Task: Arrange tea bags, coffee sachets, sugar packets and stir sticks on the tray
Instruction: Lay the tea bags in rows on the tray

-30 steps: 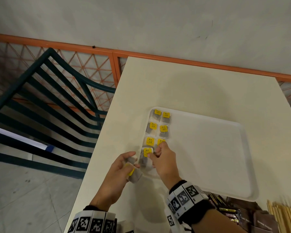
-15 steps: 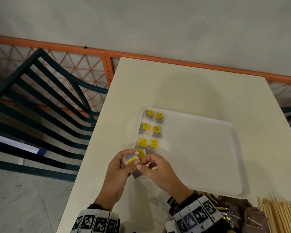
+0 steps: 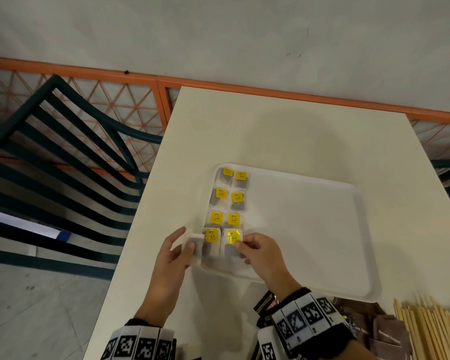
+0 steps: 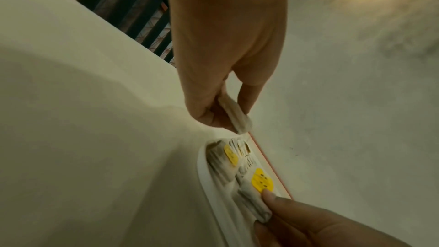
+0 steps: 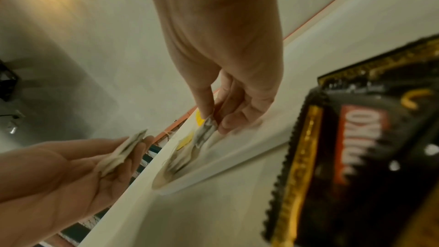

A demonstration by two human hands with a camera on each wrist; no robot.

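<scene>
A white tray (image 3: 309, 229) lies on the cream table. Several tea bags with yellow tags (image 3: 227, 196) lie in two columns at its left end. My right hand (image 3: 240, 246) pinches a tea bag (image 3: 230, 249) at the near end of the right column, low on the tray floor; the right wrist view shows the right hand (image 5: 213, 119) pinching that tea bag (image 5: 206, 131). My left hand (image 3: 185, 242) holds another grey tea bag (image 3: 195, 249) at the tray's near left corner. In the left wrist view my left hand (image 4: 228, 114) holds this tea bag (image 4: 235, 117).
Black and gold coffee sachets (image 3: 266, 305) lie just behind my right wrist. Brown packets (image 3: 385, 331) and a pile of wooden stir sticks (image 3: 431, 331) sit at the near right. A dark green chair (image 3: 63, 157) stands left of the table's edge.
The right hand came back from the tray to the left hand, took a tea bag there, and has carried it forward onto the tray beside the last one. The left hand barely moved.
</scene>
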